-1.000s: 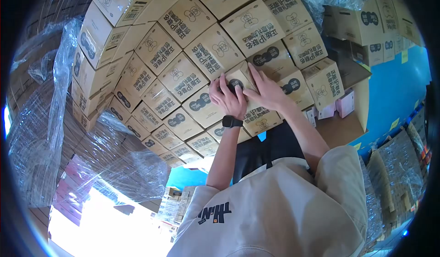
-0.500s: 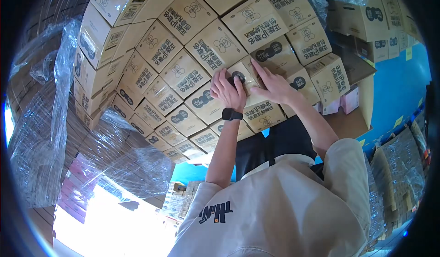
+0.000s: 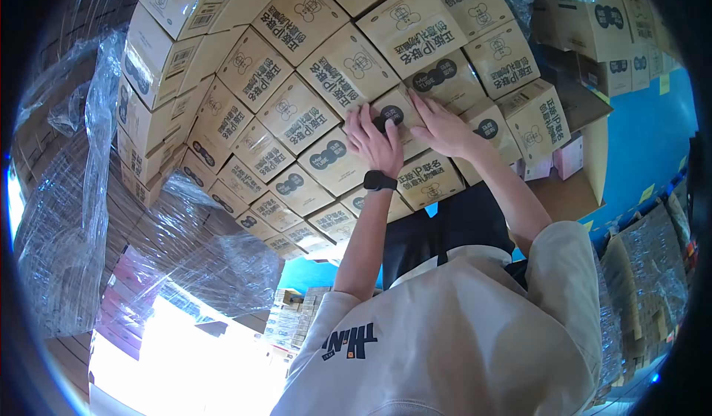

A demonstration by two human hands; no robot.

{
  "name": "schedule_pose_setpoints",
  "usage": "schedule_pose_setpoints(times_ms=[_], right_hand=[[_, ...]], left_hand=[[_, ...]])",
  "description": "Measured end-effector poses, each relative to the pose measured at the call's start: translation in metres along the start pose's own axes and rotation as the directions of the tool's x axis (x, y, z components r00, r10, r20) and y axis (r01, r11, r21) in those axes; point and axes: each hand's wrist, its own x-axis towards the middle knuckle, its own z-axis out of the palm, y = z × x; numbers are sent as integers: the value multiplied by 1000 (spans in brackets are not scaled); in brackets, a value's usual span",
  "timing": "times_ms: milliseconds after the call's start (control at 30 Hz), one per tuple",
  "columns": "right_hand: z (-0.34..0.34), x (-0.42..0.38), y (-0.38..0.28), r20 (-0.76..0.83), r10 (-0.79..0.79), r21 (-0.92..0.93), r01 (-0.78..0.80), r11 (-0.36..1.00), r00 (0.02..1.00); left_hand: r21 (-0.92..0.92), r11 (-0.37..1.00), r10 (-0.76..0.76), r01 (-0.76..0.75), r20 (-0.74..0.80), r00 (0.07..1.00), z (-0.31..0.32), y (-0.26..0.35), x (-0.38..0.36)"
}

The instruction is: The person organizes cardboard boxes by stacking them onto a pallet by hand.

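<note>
A brown cardboard box (image 3: 413, 139) with a dark round print lies among rows of similar boxes in front of me. My left hand (image 3: 374, 140), a black watch on its wrist, rests on the box's left part; its fingers are spread along the seam with the neighbouring box (image 3: 327, 156). The thumb covers part of the dark print. Across the box's right edge lies my right hand (image 3: 445, 130), with fingers stretched out and pointing away from me. Both palms face down, and their undersides are hidden.
Stacked cartons (image 3: 157, 64) rise at the left beside hanging clear plastic wrap (image 3: 100, 164). At the right, an opened carton (image 3: 571, 190) contains pink boxes (image 3: 568, 159). More wrapped stacks (image 3: 647, 268) stand by the blue floor (image 3: 638, 149).
The box between my hands now lies more evenly in its row. My right hand has shifted slightly to the right and flattened; my left hand has turned a little.
</note>
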Motion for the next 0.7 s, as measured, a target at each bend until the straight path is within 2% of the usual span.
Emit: schedule_pose_setpoints(times_ms=[33, 67, 133, 200, 233, 300, 333, 433, 467, 567, 600, 700], right_hand=[[1, 2, -1, -44, 3, -70, -6, 998, 999], [0, 1, -2, -82, 0, -121, -10, 993, 997], [-12, -3, -15, -153, -17, -225, -19, 974, 988], [-5, -15, -11, -197, -7, -145, -22, 989, 980], [-3, -22, -9, -217, -3, -103, -20, 995, 976], [-7, -38, -5, -388, -133, -278, 22, 960, 912], [-8, -45, 0, -457, -203, -360, 28, 933, 866], [-1, -50, 26, -473, -259, -399, 57, 915, 842], [5, -48, 29, -433, -251, -474, 18, 880, 866], [12, -34, 26, -572, -146, -394, -113, 912, 807], [12, -35, 22, -564, -140, -388, -112, 915, 814], [17, -37, 18, -594, -15, -318, -218, 923, 804]], left_hand=[[-5, 1000, 24, -24, -13, 1000, 4, -2, -4], [28, 997, 71, -72, 36, 997, 7, -5, -7], [137, 987, 69, -84, 107, 992, 9, -6, -8], [222, 971, 59, -94, 159, 986, 12, -7, -8], [219, 971, 59, -94, 163, 985, 10, -7, -8], [212, 973, 60, -94, 165, 985, 8, -5, -8], [147, 987, 39, -63, 160, 986, 4, -1, -8], [92, 994, 44, -64, 202, 978, 5, 10, -22], [65, 996, 40, -57, 248, 968, 7, 16, -28], [182, 978, 49, -100, 268, 962, 17, 19, -34], [215, 970, 57, -111, 242, 969, 20, 17, -35], [169, 980, 60, -106, 256, 965, 17, 14, -34]])
